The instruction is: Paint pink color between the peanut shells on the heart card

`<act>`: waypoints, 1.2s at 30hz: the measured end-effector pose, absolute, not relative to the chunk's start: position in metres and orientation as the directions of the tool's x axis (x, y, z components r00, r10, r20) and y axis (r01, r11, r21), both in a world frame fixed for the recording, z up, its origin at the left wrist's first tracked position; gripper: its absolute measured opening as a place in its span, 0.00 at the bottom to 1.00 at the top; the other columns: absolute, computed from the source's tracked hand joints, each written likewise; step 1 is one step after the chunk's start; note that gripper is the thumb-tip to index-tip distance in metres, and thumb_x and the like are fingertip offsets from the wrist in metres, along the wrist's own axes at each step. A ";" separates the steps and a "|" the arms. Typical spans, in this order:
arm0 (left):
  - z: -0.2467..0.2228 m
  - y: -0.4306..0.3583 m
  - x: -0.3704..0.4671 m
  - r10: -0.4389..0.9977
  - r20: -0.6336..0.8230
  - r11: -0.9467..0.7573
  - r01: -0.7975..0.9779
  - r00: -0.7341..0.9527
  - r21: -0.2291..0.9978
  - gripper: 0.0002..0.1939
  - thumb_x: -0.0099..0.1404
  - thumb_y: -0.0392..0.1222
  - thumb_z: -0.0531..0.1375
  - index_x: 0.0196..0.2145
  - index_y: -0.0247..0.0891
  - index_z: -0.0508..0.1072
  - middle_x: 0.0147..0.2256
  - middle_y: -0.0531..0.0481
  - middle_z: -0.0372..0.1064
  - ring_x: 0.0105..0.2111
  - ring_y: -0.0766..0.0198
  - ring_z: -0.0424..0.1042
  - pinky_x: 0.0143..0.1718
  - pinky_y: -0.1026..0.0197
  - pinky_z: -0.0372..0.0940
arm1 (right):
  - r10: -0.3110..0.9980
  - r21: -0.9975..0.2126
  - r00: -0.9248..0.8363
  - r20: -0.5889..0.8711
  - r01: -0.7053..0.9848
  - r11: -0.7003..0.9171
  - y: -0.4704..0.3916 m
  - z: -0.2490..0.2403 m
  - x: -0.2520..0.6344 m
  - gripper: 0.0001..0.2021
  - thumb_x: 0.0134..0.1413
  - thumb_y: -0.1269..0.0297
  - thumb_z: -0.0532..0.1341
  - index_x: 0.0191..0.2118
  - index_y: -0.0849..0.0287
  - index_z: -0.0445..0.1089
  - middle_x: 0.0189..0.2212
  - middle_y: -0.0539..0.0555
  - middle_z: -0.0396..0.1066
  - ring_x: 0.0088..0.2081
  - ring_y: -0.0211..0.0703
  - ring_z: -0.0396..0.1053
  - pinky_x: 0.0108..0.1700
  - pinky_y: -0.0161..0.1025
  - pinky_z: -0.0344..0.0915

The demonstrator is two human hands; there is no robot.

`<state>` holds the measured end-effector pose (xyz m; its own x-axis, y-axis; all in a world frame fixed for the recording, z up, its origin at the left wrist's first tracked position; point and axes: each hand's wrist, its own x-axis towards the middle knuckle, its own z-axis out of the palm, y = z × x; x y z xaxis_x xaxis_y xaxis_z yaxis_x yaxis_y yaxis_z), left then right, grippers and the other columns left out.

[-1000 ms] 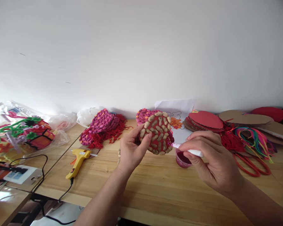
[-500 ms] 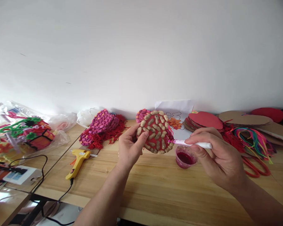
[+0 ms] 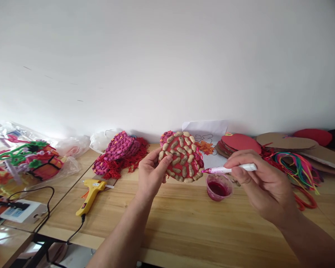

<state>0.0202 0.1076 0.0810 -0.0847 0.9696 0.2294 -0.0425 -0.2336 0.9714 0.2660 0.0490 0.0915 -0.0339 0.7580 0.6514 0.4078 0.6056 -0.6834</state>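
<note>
My left hand (image 3: 152, 173) grips the left edge of a round red disc (image 3: 181, 157) covered with peanut shells, its thumb on the front. Most shells are tan; a few at the right edge are dark pink. My right hand (image 3: 264, 186) holds a white brush pen (image 3: 229, 169) between thumb and fingers. The pink tip points left, close to the disc's lower right edge; whether it touches is hard to tell. A clear cup of dark red liquid (image 3: 218, 187) stands on the table below the pen.
A yellow glue gun (image 3: 91, 195), pink shell-covered pieces (image 3: 120, 150) with red fringe and a power strip (image 3: 25, 211) lie to the left. Red discs (image 3: 240, 143), cardboard discs (image 3: 286, 142) and coloured cords (image 3: 298, 169) are at right. Paper (image 3: 206, 128) is against the wall.
The pen in my right hand has drawn back slightly to the right and its tip has dropped a little. The disc has shifted slightly left in my left hand.
</note>
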 end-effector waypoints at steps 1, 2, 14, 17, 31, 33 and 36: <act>0.081 0.108 0.020 0.968 0.236 -0.239 -0.028 -0.083 0.971 0.23 0.58 0.48 0.68 0.49 0.37 0.76 0.21 0.58 0.65 0.12 0.76 0.56 0.10 0.70 0.54 | 0.748 -0.676 -0.011 0.663 0.422 0.605 0.049 0.094 0.267 0.06 0.62 0.69 0.58 0.40 0.52 0.71 0.37 0.53 0.67 0.40 0.45 0.66 0.42 0.43 0.62; 0.081 0.107 0.020 0.967 0.242 -0.245 -0.019 -0.082 0.969 0.23 0.58 0.49 0.67 0.49 0.37 0.76 0.22 0.58 0.65 0.12 0.75 0.57 0.10 0.70 0.55 | 0.739 -0.665 0.009 0.674 0.444 0.601 0.048 0.096 0.269 0.06 0.62 0.69 0.58 0.40 0.52 0.71 0.37 0.52 0.67 0.40 0.45 0.66 0.42 0.43 0.61; 0.080 0.108 0.022 0.950 0.285 -0.288 -0.009 -0.129 0.958 0.22 0.57 0.48 0.68 0.47 0.36 0.76 0.21 0.58 0.65 0.12 0.75 0.57 0.10 0.71 0.56 | 0.872 -0.464 -0.306 0.383 0.752 0.467 0.049 0.105 0.270 0.07 0.60 0.67 0.58 0.34 0.53 0.73 0.31 0.52 0.73 0.37 0.46 0.67 0.46 0.48 0.60; 0.080 0.108 0.021 0.952 0.288 -0.288 0.018 -0.105 0.958 0.22 0.57 0.49 0.67 0.48 0.36 0.76 0.22 0.58 0.65 0.12 0.75 0.57 0.10 0.70 0.57 | 0.875 -0.395 -0.332 0.352 0.795 0.461 0.050 0.102 0.268 0.08 0.60 0.67 0.57 0.34 0.53 0.74 0.30 0.52 0.74 0.38 0.47 0.67 0.45 0.50 0.59; 0.081 0.106 0.021 0.972 0.230 -0.231 -0.004 -0.050 0.973 0.24 0.58 0.50 0.67 0.49 0.36 0.75 0.22 0.57 0.64 0.13 0.74 0.58 0.11 0.70 0.56 | 0.872 -0.500 -0.233 0.431 0.743 0.446 0.055 0.102 0.277 0.07 0.59 0.61 0.61 0.31 0.53 0.73 0.29 0.51 0.72 0.34 0.46 0.67 0.40 0.47 0.61; 0.081 0.107 0.021 0.978 0.204 -0.205 -0.030 -0.035 0.978 0.25 0.58 0.50 0.67 0.49 0.36 0.75 0.22 0.57 0.64 0.13 0.74 0.58 0.11 0.70 0.56 | 0.904 -0.646 -0.121 0.410 0.661 0.381 0.054 0.105 0.284 0.08 0.60 0.58 0.60 0.33 0.52 0.72 0.28 0.50 0.70 0.30 0.42 0.65 0.33 0.42 0.60; 0.079 0.108 0.022 0.986 0.163 -0.164 -0.075 -0.020 0.984 0.24 0.57 0.51 0.68 0.49 0.35 0.75 0.22 0.56 0.65 0.13 0.75 0.58 0.10 0.70 0.56 | 0.920 -0.831 0.047 0.388 0.450 0.328 0.054 0.105 0.291 0.10 0.61 0.54 0.60 0.35 0.51 0.73 0.26 0.48 0.66 0.26 0.38 0.60 0.27 0.38 0.56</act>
<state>0.0216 0.1083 0.0795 -0.0202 0.9864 0.1630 -0.0754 -0.1641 0.9836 0.2906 0.0543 0.1051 0.0466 0.9203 0.3883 0.4501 0.3277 -0.8307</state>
